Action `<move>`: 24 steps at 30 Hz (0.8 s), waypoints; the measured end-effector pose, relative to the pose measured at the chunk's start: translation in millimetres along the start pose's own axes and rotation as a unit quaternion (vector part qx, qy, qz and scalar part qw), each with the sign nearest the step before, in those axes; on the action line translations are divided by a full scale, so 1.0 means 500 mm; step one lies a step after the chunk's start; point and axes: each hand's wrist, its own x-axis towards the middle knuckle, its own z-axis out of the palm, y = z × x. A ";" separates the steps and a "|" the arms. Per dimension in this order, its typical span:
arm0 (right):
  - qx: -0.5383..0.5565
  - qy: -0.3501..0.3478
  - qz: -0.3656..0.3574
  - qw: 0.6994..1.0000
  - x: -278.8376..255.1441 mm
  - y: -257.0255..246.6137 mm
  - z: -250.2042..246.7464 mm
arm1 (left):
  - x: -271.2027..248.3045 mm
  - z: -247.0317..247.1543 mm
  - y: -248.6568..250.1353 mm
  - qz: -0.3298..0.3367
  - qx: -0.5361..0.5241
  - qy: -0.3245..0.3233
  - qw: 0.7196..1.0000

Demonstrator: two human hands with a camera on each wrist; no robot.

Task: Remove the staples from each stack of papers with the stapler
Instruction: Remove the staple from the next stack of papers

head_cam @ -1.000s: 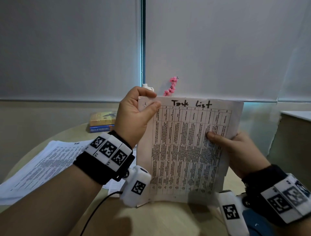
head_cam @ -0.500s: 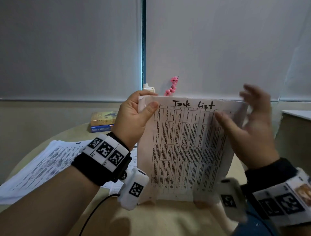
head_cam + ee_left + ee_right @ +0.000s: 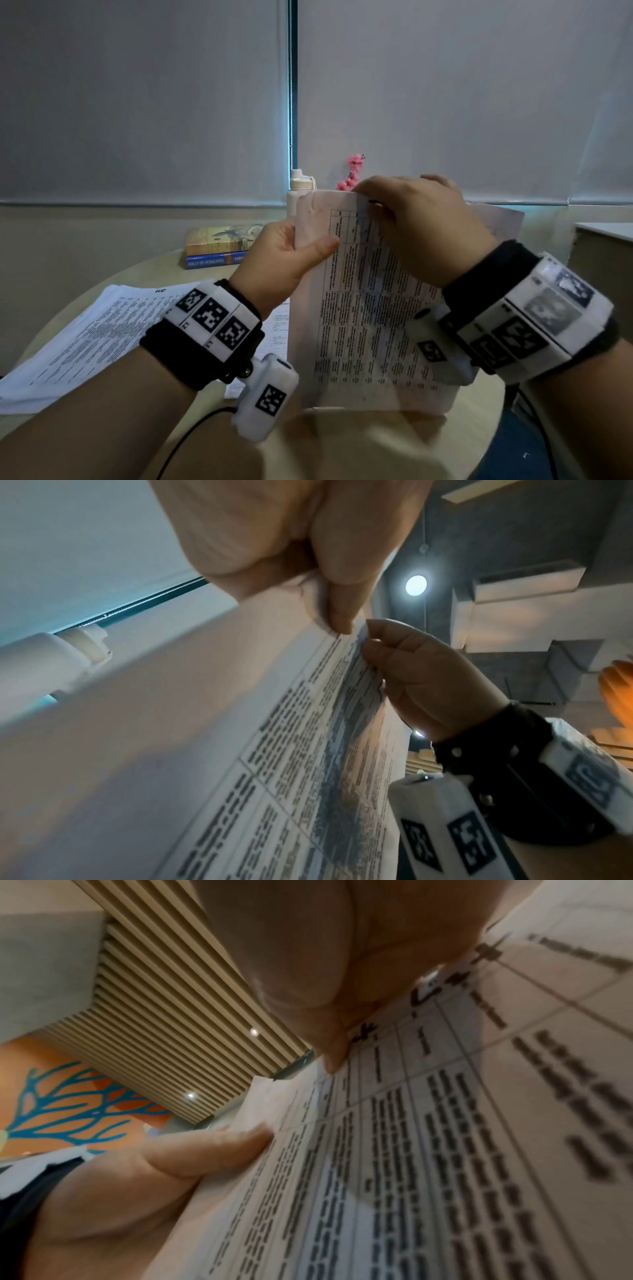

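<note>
A stapled paper stack point(image 3: 370, 325) printed with a table stands upright on its bottom edge on the table. My left hand point(image 3: 308, 246) pinches its left edge a little below the top corner, thumb on the front. My right hand point(image 3: 394, 212) reaches over the top edge near that corner, with fingers curled behind and thumb in front. In the left wrist view, the left hand point(image 3: 329, 601) and right hand point(image 3: 369, 639) pinch the paper stack point(image 3: 240, 750) close together. In the right wrist view, the right thumb point(image 3: 332, 1042) presses the printed page point(image 3: 445, 1150). No stapler is in view.
A loose pile of printed sheets point(image 3: 85, 335) lies on the round table point(image 3: 342, 445) to the left. Two books point(image 3: 219, 246), a white bottle point(image 3: 298, 185) and pink flowers point(image 3: 352, 171) stand behind the stack. A cabinet point(image 3: 603, 246) is at the right.
My right hand left the stack's right edge, rose and moved left to grip the top edge near the left corner. My left hand slid down from the top corner to the left edge.
</note>
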 end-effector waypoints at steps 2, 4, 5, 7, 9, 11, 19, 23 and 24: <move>0.014 -0.014 -0.004 1.000 0.010 0.007 0.004 | -0.004 -0.003 -0.014 -0.018 0.009 0.007 1.000; 0.055 -0.027 0.015 0.998 0.021 0.028 0.008 | 0.002 -0.008 -0.026 -0.031 0.000 0.038 0.999; 0.097 -0.015 0.044 0.994 0.025 0.048 0.008 | 0.007 -0.016 -0.031 -0.041 0.001 0.056 0.998; 0.183 0.061 0.123 0.973 0.025 0.104 0.012 | 0.019 -0.047 -0.046 -0.072 0.018 0.087 0.994; 0.203 0.124 0.210 0.948 0.007 0.172 0.034 | 0.025 -0.088 -0.069 -0.121 0.030 0.097 0.987; 0.180 0.062 0.285 0.939 -0.024 0.237 0.087 | 0.023 -0.122 -0.096 -0.172 0.034 0.095 0.980; -0.010 -0.419 0.335 0.844 -0.126 0.305 0.279 | 0.000 -0.181 -0.160 -0.265 0.079 0.107 0.955; -0.056 -0.448 0.329 0.829 -0.112 0.291 0.319 | -0.005 -0.176 -0.167 -0.266 0.078 0.109 0.955; -0.062 -0.448 0.332 0.828 -0.111 0.290 0.326 | -0.005 -0.173 -0.167 -0.264 0.076 0.110 0.955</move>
